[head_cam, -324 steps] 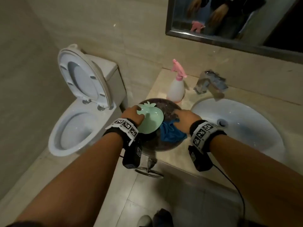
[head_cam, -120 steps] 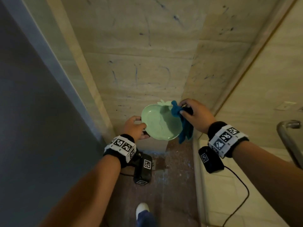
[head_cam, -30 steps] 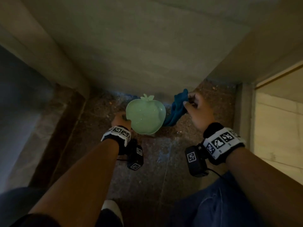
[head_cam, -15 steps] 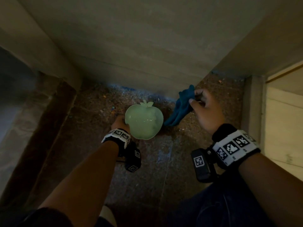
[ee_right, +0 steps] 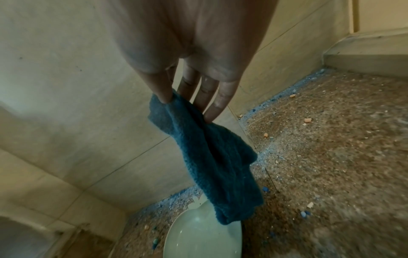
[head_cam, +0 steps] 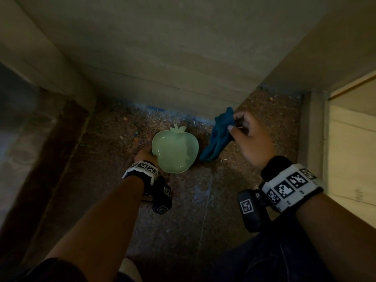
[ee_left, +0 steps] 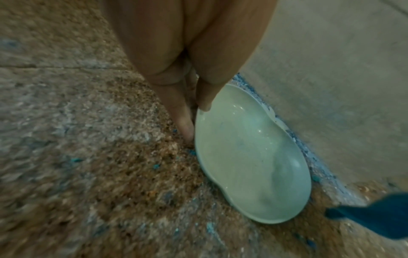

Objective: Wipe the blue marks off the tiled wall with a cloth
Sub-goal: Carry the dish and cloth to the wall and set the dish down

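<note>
A pale green apple-shaped dish [head_cam: 175,152] sits on the speckled brown floor [head_cam: 114,147] near the foot of the beige tiled wall [head_cam: 162,58]. My left hand [head_cam: 145,154] pinches its left rim, thumb on the rim's top and fingers beneath [ee_left: 203,104]. My right hand [head_cam: 247,135] holds a dark blue cloth [head_cam: 218,137] by its top edge, pinched between thumb and fingertips [ee_right: 167,97]. The cloth [ee_right: 212,157] hangs down with its lower end over the dish's right edge [ee_right: 198,233]. No blue marks show on the visible low part of the wall.
Blue dust and crumbs [head_cam: 162,110] lie along the wall's base, with orange bits [ee_right: 307,120] scattered on the floor. A side wall [head_cam: 305,58] closes the corner at right, beside a lighter tiled area [head_cam: 352,149]. A dark raised sill [head_cam: 55,151] runs at left.
Since a second ago the dish has come down to the floor and slightly toward me. My right hand with the cloth has drawn a little to the right, away from the dish.
</note>
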`<state>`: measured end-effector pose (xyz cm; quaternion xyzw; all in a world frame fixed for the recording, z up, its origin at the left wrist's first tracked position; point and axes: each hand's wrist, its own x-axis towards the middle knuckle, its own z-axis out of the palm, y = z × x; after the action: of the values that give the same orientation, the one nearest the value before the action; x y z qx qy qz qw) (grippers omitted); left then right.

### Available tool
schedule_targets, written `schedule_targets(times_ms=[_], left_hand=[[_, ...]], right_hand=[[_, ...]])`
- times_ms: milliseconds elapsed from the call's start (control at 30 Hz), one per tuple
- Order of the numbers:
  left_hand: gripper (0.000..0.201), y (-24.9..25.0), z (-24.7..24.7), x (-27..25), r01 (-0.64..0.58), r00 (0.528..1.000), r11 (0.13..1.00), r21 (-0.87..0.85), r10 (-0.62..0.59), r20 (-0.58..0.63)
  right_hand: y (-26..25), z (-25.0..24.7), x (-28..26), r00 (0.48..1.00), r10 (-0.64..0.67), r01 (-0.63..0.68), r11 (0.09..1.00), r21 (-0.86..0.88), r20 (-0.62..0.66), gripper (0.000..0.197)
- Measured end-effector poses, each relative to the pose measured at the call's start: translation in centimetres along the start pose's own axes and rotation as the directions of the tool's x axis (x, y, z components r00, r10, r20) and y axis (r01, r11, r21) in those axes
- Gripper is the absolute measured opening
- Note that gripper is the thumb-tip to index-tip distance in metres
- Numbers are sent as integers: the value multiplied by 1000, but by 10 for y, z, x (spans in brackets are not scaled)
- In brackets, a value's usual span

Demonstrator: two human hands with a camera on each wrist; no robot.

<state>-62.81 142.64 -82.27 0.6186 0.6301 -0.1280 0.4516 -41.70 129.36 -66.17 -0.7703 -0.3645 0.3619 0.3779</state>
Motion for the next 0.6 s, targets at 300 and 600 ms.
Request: schedule_targets(times_ms=[300, 600], left_hand=[[39, 23, -33, -30, -25, 999, 1000, 5, 25, -21], [56, 110, -132, -166, -281, 959, 956, 84, 279, 41]], right_hand=[[-10, 4, 2, 1000, -7, 7, 999, 35, 6, 16], [-103, -48, -36, 998, 24, -24, 1000, 6, 51, 10]])
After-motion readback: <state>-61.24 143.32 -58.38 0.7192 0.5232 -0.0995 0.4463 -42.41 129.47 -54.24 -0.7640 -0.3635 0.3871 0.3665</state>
